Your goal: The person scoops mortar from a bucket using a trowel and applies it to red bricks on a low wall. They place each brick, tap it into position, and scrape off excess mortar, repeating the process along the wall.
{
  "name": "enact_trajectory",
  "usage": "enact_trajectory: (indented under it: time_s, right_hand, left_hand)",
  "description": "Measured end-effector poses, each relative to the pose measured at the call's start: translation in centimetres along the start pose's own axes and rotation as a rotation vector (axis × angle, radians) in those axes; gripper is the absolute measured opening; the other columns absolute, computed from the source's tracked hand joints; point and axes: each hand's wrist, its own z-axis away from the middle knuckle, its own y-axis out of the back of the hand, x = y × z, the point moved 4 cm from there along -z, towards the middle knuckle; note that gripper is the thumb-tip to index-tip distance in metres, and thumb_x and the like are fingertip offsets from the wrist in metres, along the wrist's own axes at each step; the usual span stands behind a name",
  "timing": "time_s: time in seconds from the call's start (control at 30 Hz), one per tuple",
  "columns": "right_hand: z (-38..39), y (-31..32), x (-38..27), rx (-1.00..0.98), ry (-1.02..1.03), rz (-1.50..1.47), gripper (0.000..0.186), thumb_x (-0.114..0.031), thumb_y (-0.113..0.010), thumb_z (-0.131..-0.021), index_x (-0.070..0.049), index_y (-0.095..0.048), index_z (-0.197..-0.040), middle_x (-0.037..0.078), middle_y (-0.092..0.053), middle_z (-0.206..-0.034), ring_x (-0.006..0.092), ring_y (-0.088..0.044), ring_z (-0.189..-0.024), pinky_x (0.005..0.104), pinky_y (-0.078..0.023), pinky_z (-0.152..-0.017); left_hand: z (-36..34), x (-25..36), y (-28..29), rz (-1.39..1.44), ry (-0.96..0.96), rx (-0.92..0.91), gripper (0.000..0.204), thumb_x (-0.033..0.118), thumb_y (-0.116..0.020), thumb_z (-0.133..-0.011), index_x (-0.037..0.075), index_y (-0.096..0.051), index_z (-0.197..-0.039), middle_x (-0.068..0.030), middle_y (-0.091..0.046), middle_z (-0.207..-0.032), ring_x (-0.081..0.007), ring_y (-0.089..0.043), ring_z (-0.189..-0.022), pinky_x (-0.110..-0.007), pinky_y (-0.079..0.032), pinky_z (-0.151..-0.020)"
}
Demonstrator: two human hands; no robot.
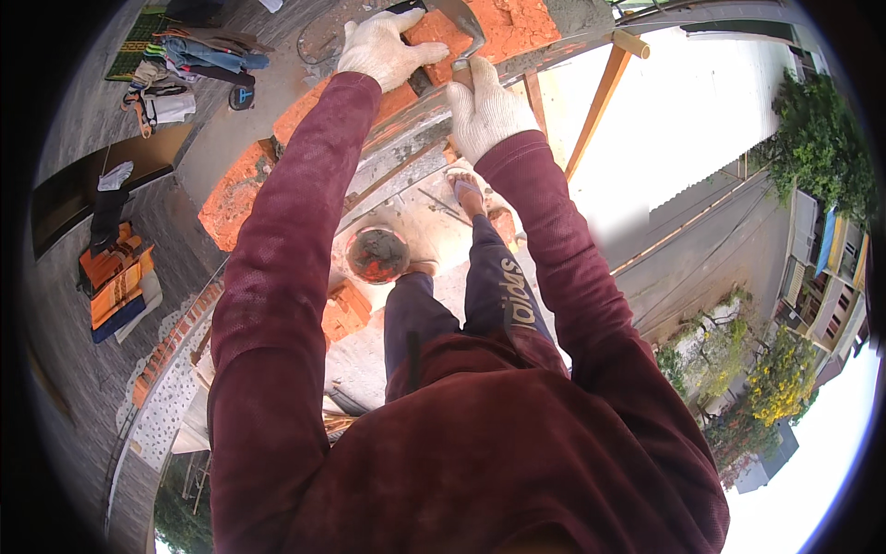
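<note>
One brick: orange block (pixel 437 37) at the top of the view, on the low wall (pixel 397 100), under the left hand and beside the trowel blade; other brickwork (pixel 519 30) lies just to its right.
Handling, brick: probably heavy for its size, stiff, rough rather than slippery; corners likely to chip if knocked.
Where to hold, brick: across the two long sides, thumb and fingers opposed, clear of any wet mortar.
Left hand: gloved (pixel 380 52), part-open, wrapped about the brick's left end, thumb along the near side; looks to be gripping it, how firmly I cannot tell.
Dark item: black piece (pixel 406 6) by the left fingertips; kind unclear.
Right hand: gloved (pixel 491 113), closed around the trowel handle, thumb up along it.
Trowel: bent metal neck (pixel 477 42), blade partly out of sight against the bricks; likely light and rigid, best held by the handle.
Bucket: round (pixel 377 255), by the feet, grey mortar inside.
Loose brick: on the floor (pixel 346 311), near the bucket.
</note>
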Motion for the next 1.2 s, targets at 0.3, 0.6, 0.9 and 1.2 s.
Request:
enact_trajectory:
  time_s: [0.3,0.6,0.9,1.2]
  right_hand:
    - [0.9,1.2,-2.0,0.090,-0.064,-0.212,0.044,-0.030,-0.053,-0.103,0.001,-0.046,-0.133,0.031,-0.071,-0.094,0.0488,-0.070,-0.090,0.0532,-0.057,-0.080]
    - [1.4,4.5,-0.1,0.360,0.156,-0.220,0.044,-0.029,-0.056,-0.103,-0.001,-0.050,-0.136,0.029,-0.071,-0.095,0.0460,-0.072,-0.089,0.0502,-0.057,-0.078]
    - [-2.2,6.3,8.9,0.194,-0.023,0.182,0.040,-0.033,-0.056,-0.107,-0.002,-0.059,-0.132,0.013,-0.067,-0.088,0.0202,-0.066,-0.078,0.0327,-0.055,-0.076]
    - [-2.2,6.2,7.9,0.108,-0.094,0.079,0.037,-0.026,-0.059,-0.102,-0.002,-0.057,-0.130,0.025,-0.070,-0.109,0.0420,-0.071,-0.096,0.0438,-0.057,-0.087]
  left_hand:
    - [-0.4,-0.8,-0.1,0.091,-0.011,-0.016,0.086,0.066,-0.075,-0.080,0.016,-0.058,-0.148,-0.0165,-0.060,-0.144,-0.0374,-0.054,-0.135,-0.050,-0.037,-0.118]
    - [0.2,0.0,0.0,0.022,-0.215,0.087,0.072,0.056,-0.073,-0.088,0.025,-0.056,-0.150,-0.0082,-0.053,-0.153,-0.0322,-0.049,-0.141,-0.049,-0.021,-0.127]
    - [-0.2,0.0,-0.9,-0.005,-0.308,0.055,0.051,0.053,-0.067,-0.094,0.039,-0.062,-0.143,-0.0032,-0.047,-0.159,-0.0354,-0.048,-0.139,-0.049,-0.042,-0.117]
    - [0.4,1.2,1.2,0.151,-0.312,0.003,0.052,0.046,-0.071,-0.087,0.023,-0.070,-0.133,-0.0151,-0.056,-0.144,-0.0366,-0.052,-0.131,-0.053,-0.035,-0.114]
